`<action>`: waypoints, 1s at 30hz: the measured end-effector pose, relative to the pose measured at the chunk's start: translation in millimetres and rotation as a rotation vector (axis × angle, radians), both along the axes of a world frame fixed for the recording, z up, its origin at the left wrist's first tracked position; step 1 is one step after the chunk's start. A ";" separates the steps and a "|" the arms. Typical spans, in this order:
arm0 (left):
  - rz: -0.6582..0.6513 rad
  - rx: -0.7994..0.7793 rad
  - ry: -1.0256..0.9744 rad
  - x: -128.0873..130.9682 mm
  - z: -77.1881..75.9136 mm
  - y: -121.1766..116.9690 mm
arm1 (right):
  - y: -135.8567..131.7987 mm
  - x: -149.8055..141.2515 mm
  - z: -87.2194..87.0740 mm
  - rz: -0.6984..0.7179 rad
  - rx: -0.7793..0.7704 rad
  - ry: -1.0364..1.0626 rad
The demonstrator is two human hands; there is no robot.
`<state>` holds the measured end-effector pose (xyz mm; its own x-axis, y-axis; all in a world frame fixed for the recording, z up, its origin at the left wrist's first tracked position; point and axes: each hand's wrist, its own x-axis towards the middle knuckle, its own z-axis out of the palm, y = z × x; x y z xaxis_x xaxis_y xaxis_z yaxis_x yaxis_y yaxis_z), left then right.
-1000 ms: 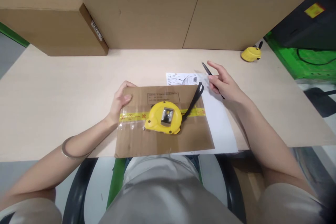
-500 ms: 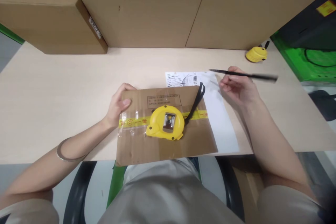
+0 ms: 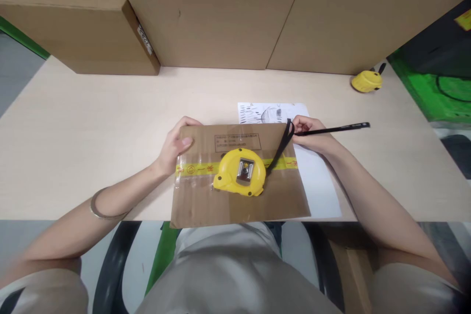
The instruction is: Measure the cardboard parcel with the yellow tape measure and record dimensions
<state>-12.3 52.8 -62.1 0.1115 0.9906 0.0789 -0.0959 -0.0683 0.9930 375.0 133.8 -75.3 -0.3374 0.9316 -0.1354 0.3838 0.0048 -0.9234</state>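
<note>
A flat cardboard box [image 3: 206, 201] with yellow printed tape overhangs the table's front edge, partly covering a white sheet of paper [image 3: 322, 191]. My left hand [image 3: 178, 144] grips the box's upper left corner, thumb on top. On the box lies a yellow tape measure [image 3: 239, 171] with its metal clip facing up and a black wrist strap [image 3: 281, 149] running to the upper right. My right hand [image 3: 311, 130] is closed on a black pen [image 3: 338, 129], whose far end sticks out rightward. Its fingertips are at the box's upper right corner by the strap loop; whether they also grip the box is unclear.
Pen drawings mark the top of the paper. A second yellow tape measure [image 3: 367, 81] stands at the back right of the table [image 3: 91, 122]. Large cardboard boxes [image 3: 221, 14] line the back, with another box [image 3: 103, 34] at the back left.
My right hand has moved left and down, from above the paper to the box's upper right corner, still holding the pen. My left hand keeps its grip on the box. The view has shifted slightly.
</note>
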 end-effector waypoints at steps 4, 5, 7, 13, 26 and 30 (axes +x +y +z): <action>0.018 -0.011 0.012 1.4 2.3 0.4 | -0.4 -0.1 1.6 0.018 -0.010 0.003; 0.019 -0.012 0.009 1.7 2.9 0.4 | -0.7 -0.3 2.5 0.027 -0.023 0.003; 0.010 -0.016 -0.003 2.2 3.2 0.3 | -1.1 -1.0 3.8 0.038 -0.049 0.001; -0.002 -0.013 -0.021 0.9 -0.9 -0.8 | -0.1 -2.7 2.5 0.050 -0.086 -0.006; -0.063 0.016 -0.028 1.2 -3.1 -1.4 | -4.5 -2.9 -1.5 -0.017 0.045 -0.073; -0.063 0.022 -0.030 1.6 -4.1 -1.0 | -6.8 -4.8 -1.0 -0.068 0.154 -0.123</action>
<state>-10.7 51.8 -66.3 0.1707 0.9797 0.1048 -0.1305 -0.0829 0.9880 370.2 127.0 -76.3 -0.2624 0.9646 -0.0259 0.4979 0.1124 -0.8599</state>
